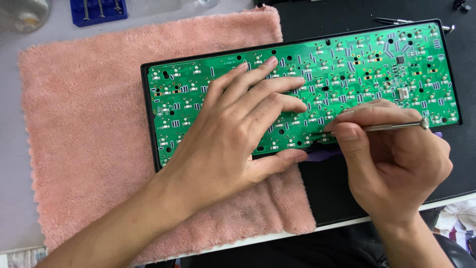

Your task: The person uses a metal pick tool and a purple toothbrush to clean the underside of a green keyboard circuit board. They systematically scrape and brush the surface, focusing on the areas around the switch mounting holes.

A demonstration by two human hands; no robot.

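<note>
Keyboard circuit board [347, 64], green, component side up, sitting in a black frame [148, 119], is lying across the middle of the desk [10, 149], its left half resting on a pink fluffy towel [89, 124] and its right half over a black mat [327, 193] that is reaching toward the desk's near edge. Left hand [233, 134] is pressing flat on the left-centre of the board, fingers spread and extended toward the far edge, thumb lying along the near edge of the frame. Right hand [391, 164] is hovering at the board's near edge, right of centre, thumb and forefinger pinching a slim metal tool [391, 126]; the tool is lying nearly level, its rounded end pointing right, its tip pointing left and meeting the board near the lower row of solder points, though the exact contact spot is partly hidden by the fingers. A purple object [322, 155] is showing just beside the frame's near edge, between the two hands; its kind cannot be told. At the far left corner of the desk a blue holder [98, 11] with several metal bits is standing, well apart from the board, and next to it a clear round container [22, 14] is partly cropped. At the far right edge another thin metal tool [396, 21] is lying on the mat just beyond the frame.
</note>
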